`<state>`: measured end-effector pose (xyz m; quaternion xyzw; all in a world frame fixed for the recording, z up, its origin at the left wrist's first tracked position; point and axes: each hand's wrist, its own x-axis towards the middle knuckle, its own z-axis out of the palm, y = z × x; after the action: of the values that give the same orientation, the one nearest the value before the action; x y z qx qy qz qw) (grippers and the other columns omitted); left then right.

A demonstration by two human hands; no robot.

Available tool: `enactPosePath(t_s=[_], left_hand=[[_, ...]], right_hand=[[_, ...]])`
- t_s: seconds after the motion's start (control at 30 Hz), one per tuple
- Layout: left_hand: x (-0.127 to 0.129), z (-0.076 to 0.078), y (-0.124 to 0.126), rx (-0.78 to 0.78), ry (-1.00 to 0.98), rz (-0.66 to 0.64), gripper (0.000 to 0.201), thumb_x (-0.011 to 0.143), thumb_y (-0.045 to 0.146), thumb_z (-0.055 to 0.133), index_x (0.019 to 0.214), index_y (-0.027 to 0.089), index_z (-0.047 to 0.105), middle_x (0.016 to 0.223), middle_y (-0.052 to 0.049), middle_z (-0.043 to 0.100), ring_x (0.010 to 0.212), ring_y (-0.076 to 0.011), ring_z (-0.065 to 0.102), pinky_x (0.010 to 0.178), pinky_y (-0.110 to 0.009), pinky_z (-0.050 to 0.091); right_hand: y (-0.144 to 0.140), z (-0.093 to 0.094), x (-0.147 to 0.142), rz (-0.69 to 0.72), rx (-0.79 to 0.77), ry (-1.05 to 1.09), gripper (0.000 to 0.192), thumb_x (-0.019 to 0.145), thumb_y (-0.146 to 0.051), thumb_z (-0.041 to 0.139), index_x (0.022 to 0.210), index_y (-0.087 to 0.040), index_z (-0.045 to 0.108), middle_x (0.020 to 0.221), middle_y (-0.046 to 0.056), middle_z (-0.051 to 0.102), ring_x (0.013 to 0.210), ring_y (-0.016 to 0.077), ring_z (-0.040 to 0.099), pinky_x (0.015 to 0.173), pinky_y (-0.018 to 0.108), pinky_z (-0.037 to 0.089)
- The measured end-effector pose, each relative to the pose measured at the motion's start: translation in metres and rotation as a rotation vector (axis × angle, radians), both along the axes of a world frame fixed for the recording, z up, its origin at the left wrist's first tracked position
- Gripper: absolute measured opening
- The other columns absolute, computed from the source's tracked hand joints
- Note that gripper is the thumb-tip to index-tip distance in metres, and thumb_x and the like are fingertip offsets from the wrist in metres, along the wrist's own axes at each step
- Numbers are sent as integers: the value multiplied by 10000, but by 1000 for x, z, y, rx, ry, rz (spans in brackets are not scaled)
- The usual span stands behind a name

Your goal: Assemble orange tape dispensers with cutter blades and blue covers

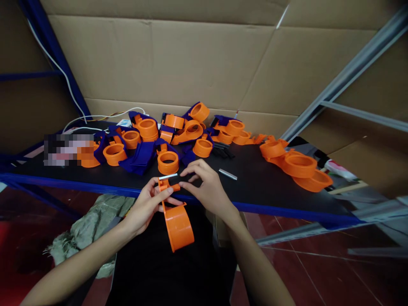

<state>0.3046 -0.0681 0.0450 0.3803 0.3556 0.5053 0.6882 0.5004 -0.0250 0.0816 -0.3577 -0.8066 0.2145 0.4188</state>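
My left hand (148, 204) grips an orange tape dispenser (180, 227) by its narrow end, thumb across the front. The dispenser's wide ring hangs below the fingers, over my lap. A toothed metal blade (168, 176) lies along the dispenser's upper end. Close to its right side, my right hand (207, 187) is open, thumb and index finger apart with nothing visible between them. The thumb tip is beside the orange end; whether it touches cannot be made out. A loose metal strip (228, 174) rests on the black tabletop (251, 182), right of my right hand.
Several orange and dark-blue tape dispensers (148, 127) crowd the back of the table. Orange dispenser bodies (299, 165) lie overlapped at the right. Small black pieces (224, 151) sit behind the metal strip. A white cable (68, 83) runs down the left; cardboard (178, 59) walls the back.
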Motion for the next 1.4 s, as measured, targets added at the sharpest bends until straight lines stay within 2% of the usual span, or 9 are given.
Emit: enactPosePath(t_s=[0.1, 0.27, 0.47, 0.7, 0.93, 1.1, 1.17, 1.27, 1.4], left_hand=[[0, 0, 0, -6, -14, -15, 442, 790, 316, 793, 1122, 197, 528, 1120, -115, 736, 809, -280, 775, 599, -314, 619], [1, -3, 1, -5, 1, 13, 426, 796, 308, 788, 1125, 203, 537, 1084, -91, 747, 832, -271, 775, 693, -347, 631], [-2, -2, 2, 120, 164, 81, 421, 824, 355, 755, 1172, 187, 587, 1153, -109, 724, 860, -278, 772, 704, -316, 622], [-4, 1, 4, 179, 158, 89, 438, 798, 389, 766, 1148, 181, 603, 1072, -99, 745, 748, -267, 776, 625, -291, 610], [-2, -2, 2, 158, 145, 72, 451, 793, 371, 772, 1160, 183, 591, 930, -68, 755, 707, -246, 769, 609, -281, 601], [-4, -1, 5, 7, -30, 50, 405, 825, 362, 729, 1148, 150, 608, 666, -29, 723, 565, -184, 716, 530, -227, 559], [-6, 0, 6, -30, -53, 62, 380, 845, 356, 701, 1141, 130, 625, 625, -24, 705, 525, -159, 683, 516, -214, 545], [-8, 0, 7, -52, -54, 46, 345, 861, 361, 669, 1096, 109, 654, 599, -26, 683, 497, -149, 646, 520, -230, 543], [-8, -3, 7, -64, -45, 9, 386, 871, 415, 633, 1031, 68, 689, 550, -35, 647, 478, -151, 614, 527, -250, 536]], right_hand=[[-2, -2, -5, -67, -81, 31, 73, 832, -249, 727, 864, -192, 694, 893, 32, 634, 751, 137, 610, 608, 242, 510], [-8, -4, -18, -114, -58, 48, 92, 827, -231, 729, 914, -206, 717, 871, 39, 665, 788, 155, 640, 622, 247, 508], [-17, -8, -30, -236, -35, 61, 43, 843, -238, 712, 856, -206, 686, 822, 43, 707, 720, 168, 649, 633, 284, 530], [-17, -6, -28, -156, 84, 15, 63, 884, -275, 680, 868, -214, 688, 870, 59, 707, 817, 195, 658, 720, 317, 550], [-22, -7, -35, -194, -60, 144, 86, 870, -286, 696, 859, -200, 696, 820, 36, 718, 703, 155, 665, 640, 269, 546], [-11, -7, -24, -97, -16, 81, 154, 938, -318, 606, 964, -220, 722, 902, 40, 737, 764, 163, 685, 657, 266, 545], [0, -8, -11, -196, 21, 35, 211, 974, -325, 544, 1047, -217, 710, 965, 55, 743, 820, 180, 690, 717, 292, 548], [19, -14, 7, -389, 127, -195, 282, 956, -339, 576, 1196, -219, 665, 1156, 98, 704, 1047, 251, 642, 874, 380, 516], [32, -24, 19, -388, 118, -499, 231, 926, -353, 631, 1103, -222, 699, 1116, 100, 706, 1085, 267, 598, 855, 376, 498]])
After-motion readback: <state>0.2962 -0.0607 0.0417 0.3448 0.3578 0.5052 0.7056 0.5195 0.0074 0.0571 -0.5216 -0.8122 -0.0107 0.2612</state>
